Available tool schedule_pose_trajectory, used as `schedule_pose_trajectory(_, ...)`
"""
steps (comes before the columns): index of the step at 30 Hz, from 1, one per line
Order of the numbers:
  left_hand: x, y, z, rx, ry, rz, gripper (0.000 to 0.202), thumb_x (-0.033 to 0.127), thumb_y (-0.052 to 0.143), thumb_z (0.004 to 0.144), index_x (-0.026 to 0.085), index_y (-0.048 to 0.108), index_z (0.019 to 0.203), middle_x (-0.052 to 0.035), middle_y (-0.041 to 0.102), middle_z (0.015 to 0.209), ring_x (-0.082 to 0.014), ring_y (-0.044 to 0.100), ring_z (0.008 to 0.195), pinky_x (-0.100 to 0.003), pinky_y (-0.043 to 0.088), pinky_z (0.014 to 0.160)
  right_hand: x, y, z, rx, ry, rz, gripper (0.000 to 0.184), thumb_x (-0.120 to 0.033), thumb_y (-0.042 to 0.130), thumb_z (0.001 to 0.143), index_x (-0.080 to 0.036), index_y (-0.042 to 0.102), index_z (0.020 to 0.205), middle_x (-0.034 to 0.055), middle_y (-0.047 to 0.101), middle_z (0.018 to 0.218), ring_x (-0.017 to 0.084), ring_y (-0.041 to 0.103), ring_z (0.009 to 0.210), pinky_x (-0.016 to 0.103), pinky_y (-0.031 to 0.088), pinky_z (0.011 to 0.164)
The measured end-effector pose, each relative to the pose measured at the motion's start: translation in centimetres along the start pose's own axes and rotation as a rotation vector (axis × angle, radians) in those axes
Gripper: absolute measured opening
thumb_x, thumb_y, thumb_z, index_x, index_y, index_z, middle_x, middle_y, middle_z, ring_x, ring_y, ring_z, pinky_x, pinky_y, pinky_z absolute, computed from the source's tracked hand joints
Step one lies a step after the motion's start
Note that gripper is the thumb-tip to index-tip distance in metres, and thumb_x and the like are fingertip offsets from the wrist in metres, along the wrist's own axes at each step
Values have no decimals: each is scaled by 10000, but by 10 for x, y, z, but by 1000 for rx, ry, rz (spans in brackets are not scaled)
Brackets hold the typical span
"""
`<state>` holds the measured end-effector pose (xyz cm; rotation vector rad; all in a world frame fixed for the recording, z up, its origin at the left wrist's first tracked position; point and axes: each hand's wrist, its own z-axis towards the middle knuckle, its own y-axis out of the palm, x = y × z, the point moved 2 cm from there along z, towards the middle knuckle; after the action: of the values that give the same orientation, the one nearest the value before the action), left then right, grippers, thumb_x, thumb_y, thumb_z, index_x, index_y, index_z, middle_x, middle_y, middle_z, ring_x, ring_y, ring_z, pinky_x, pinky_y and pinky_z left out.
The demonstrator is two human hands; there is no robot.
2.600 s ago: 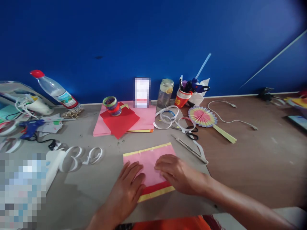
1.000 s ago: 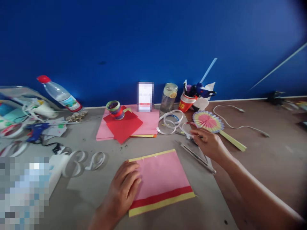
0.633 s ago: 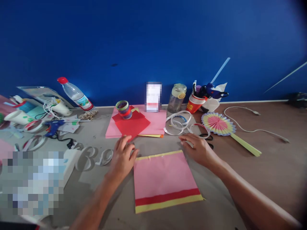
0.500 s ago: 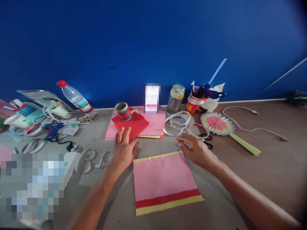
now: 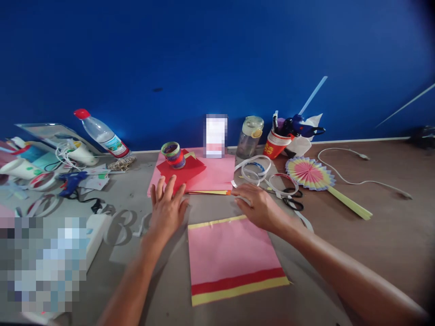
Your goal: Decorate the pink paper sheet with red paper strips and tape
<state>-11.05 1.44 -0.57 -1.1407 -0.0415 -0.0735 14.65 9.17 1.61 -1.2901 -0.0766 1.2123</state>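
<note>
A pink sheet of paper (image 5: 231,253) lies on the table in front of me, edged with a yellow strip at its far side and red and yellow strips at its near side. My left hand (image 5: 168,206) has its fingers spread, holding nothing, with the fingertips at the near edge of some red paper (image 5: 193,174). Above the pink sheet's far right corner is my right hand (image 5: 260,206), empty, its fingers stretched to the left. Under the red paper is a stack of pink paper (image 5: 220,174). A colourful tape roll stack (image 5: 174,155) stands on the red paper.
Behind stand a blurred upright screen (image 5: 215,136), a clear bottle (image 5: 250,138) and a red paper cup (image 5: 277,142) of tools. Rolls of white tape (image 5: 253,172), scissors (image 5: 292,203) and a folded paper fan (image 5: 310,174) lie right. A glue gun (image 5: 73,183) and plastic bottle (image 5: 105,136) are left.
My right hand has moved left, over the pink sheet's far edge. My left hand has shifted slightly left with its fingers more spread. The view has moved a little.
</note>
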Motion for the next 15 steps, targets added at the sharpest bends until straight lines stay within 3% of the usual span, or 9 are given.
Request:
schedule_pose_trajectory(5, -18, 12, 4, 65, -100, -73, 294, 288, 488, 901, 207, 609, 1157, -99, 370, 1466, -383, 221, 1389, -619, 220, 1099, -18, 25, 35, -75, -128, -76, 220, -94, 476, 859, -124, 673, 953, 117, 671, 930, 216, 594, 896, 359, 454, 858)
schedule_pose_trajectory(12, -38, 25, 2, 226, -155, -106, 379, 256, 459, 904, 165, 538, 1264, -147, 499, 1347, -319, 297, 1374, -521, 278, 1120, -32, 77, 86, -207, -172, -263, 229, -191, 468, 908, -149, 663, 1020, 115, 623, 1013, 245, 522, 983, 368, 416, 854)
schedule_pose_trajectory(15, -41, 26, 1, 274, -168, -130, 404, 239, 456, 903, 142, 518, 1290, -150, 542, 1301, -306, 326, 1361, -487, 316, 1108, -40, 100, 99, -218, -253, -350, 248, -256, 550, 868, -136, 640, 1065, 151, 571, 1132, 284, 472, 1045, 406, 387, 897)
